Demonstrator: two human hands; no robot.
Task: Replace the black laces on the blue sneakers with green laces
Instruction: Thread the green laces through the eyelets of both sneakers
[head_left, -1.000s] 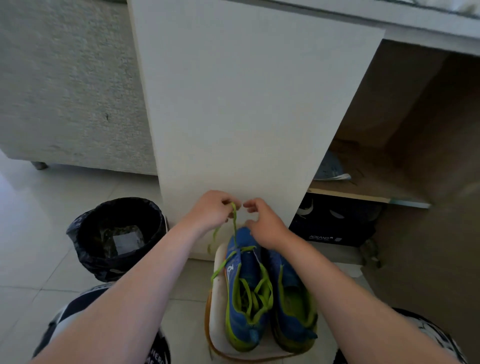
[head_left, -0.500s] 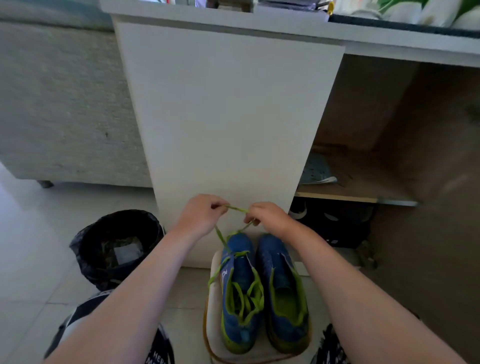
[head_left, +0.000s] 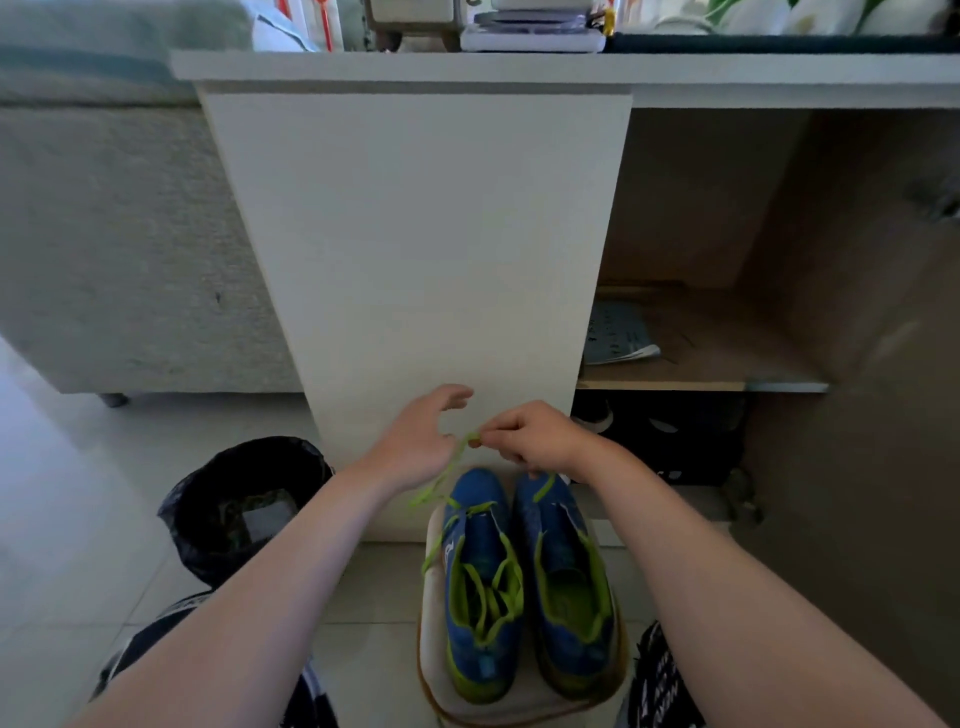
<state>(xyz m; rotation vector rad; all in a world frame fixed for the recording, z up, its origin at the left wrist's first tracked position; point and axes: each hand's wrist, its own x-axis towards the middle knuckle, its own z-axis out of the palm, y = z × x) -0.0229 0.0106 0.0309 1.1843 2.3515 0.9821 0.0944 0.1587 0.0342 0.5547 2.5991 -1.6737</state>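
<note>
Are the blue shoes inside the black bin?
No, the blue sneakers sit side by side on a pale stool, and the black bin stands apart on the floor beside it.

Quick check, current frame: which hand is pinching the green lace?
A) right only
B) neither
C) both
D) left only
A: the right hand pinches the green lace at its fingertips, while the left hand is beside it with its fingers open and off the lace.
</note>
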